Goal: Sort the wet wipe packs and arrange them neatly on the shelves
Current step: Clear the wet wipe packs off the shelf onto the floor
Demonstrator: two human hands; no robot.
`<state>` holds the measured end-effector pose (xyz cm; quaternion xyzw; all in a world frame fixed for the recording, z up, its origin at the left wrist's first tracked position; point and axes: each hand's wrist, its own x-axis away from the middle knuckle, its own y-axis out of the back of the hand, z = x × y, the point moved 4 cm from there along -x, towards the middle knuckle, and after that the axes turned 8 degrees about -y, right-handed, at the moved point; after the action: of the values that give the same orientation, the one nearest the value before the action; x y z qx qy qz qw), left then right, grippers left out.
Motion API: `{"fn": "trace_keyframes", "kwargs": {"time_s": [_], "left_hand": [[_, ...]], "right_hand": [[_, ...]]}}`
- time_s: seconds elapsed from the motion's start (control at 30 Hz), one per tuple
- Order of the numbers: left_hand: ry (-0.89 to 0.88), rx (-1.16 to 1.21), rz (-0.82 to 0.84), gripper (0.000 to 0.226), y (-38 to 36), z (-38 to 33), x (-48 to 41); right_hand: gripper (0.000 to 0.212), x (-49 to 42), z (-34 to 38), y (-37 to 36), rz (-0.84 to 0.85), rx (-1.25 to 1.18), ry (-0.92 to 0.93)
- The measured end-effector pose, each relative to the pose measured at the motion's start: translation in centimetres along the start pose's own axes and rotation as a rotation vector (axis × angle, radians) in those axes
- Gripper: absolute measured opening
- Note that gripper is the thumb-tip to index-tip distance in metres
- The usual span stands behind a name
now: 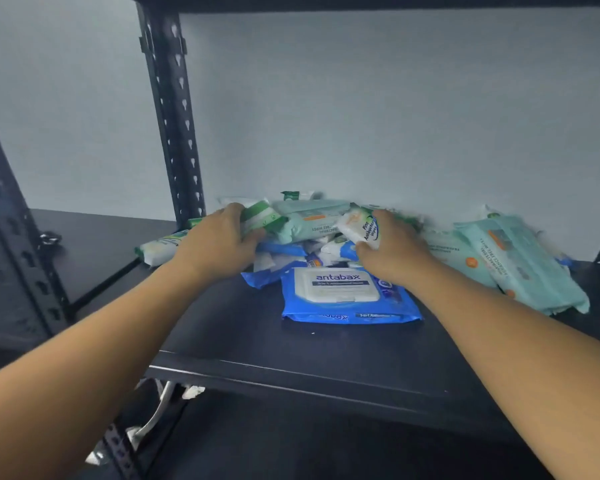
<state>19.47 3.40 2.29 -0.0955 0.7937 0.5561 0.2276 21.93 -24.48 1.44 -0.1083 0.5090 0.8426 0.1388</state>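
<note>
Wet wipe packs (pixel 312 244) lie heaped toward the far side of a black flat shelf board (pixel 257 341). A wide bare strip runs between the board's near front edge and the heap, and there is more bare board to the left. Nearest in the heap is a blue soft-plastic pack with a white flip lid (pixel 347 296), lying flat with its near edge clear of everything. Just behind it, the left hand (pixel 222 240) curls its fingers round a green-and-white pack (pixel 262 216). The right hand (pixel 392 247) grips a small white pack with blue lettering (pixel 361 226) at the top of the heap. At the right, two mint-green packs with orange marks (pixel 520 261) overlap and reach close to the board's right edge. Another green-and-white pack (pixel 161 247) rests at the heap's left end, near a black perforated metal upright (pixel 174 109). Beyond the heap stands a pale grey wall (pixel 361 98), with tall open room below the black upper shelf (pixel 361 0).
</note>
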Motion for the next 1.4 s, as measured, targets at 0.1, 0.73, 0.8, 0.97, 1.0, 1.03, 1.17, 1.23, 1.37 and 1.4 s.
{"fn": "trace_keyframes", "kwargs": {"time_s": [0.1, 0.73, 0.8, 0.97, 1.0, 1.03, 1.17, 1.23, 1.37, 1.4], "left_hand": [[-0.014, 0.045, 0.082, 0.055, -0.3, 0.3, -0.6], [0.011, -0.141, 0.320, 0.045, 0.3, -2.6, -0.1], [0.002, -0.127, 0.276, 0.041, 0.1, -2.7, 0.4], [-0.026, -0.108, 0.173, 0.042, 0.0, -3.1, 2.2], [-0.033, -0.111, 0.159, 0.042, 0.4, -3.3, 2.6], [-0.042, -0.116, 0.141, 0.042, 0.9, -3.5, 3.0], [-0.070, -0.128, 0.041, 0.046, 3.5, -5.8, 6.9], [-0.089, -0.062, 0.040, 0.048, 4.0, -7.5, 10.8], [-0.198, 0.164, 0.240, 0.047, 2.3, -11.2, 20.4], [-0.228, 0.198, 0.310, 0.049, 1.1, -11.9, 22.7]], "right_hand": [[0.071, -0.4, -0.2, -0.5, 0.083, 0.024, -0.009], [0.067, 1.1, 0.4, 1.0, 0.312, 0.428, -0.016], [0.068, 1.3, 0.5, 1.4, 0.327, 0.439, 0.009], [0.058, 3.2, 0.0, 2.7, 0.283, 0.405, 0.044], [0.059, 3.8, -0.1, 3.2, 0.272, 0.394, 0.039], [0.062, 4.4, -0.2, 4.0, 0.259, 0.383, 0.035], [0.065, 9.9, -0.8, 8.1, 0.190, 0.265, 0.026], [0.055, 14.7, -1.6, 9.5, 0.195, 0.147, 0.004], [0.044, 25.0, -5.6, 9.8, 0.266, -0.056, -0.103], [0.043, 27.4, -7.1, 9.3, 0.284, -0.107, -0.141]]}}
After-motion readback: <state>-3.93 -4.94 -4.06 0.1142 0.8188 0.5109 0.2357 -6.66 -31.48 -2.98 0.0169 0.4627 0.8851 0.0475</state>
